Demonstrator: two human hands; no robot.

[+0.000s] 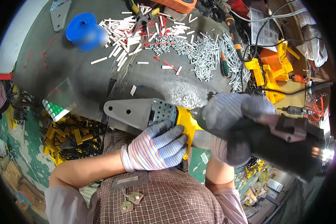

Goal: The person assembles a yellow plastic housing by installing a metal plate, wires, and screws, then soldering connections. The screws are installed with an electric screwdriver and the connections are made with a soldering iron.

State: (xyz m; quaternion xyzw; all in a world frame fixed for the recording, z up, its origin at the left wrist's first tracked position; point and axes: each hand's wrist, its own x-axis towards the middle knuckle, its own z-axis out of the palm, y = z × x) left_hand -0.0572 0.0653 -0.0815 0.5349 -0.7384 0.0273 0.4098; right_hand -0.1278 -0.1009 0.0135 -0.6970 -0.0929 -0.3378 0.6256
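Observation:
A yellow-bodied plastic pipe welder lies at the bench's near edge. Its flat grey heating plate has two holes and points left, and a perforated metal guard joins plate and body. My left hand, in a striped knit glove, is closed around the guard and yellow body from the near side. My gloved right hand grips a dark electric screwdriver, blurred by motion and held level. The screwdriver's tip points left and meets the yellow body's right side; whether it sits on a screw I cannot tell.
Loose screws, nuts and white strips cover the far bench. Nearby are pliers, a blue spool and a green-handled screwdriver. Yellow housings lie right; a heap of corded yellow parts sits lower left.

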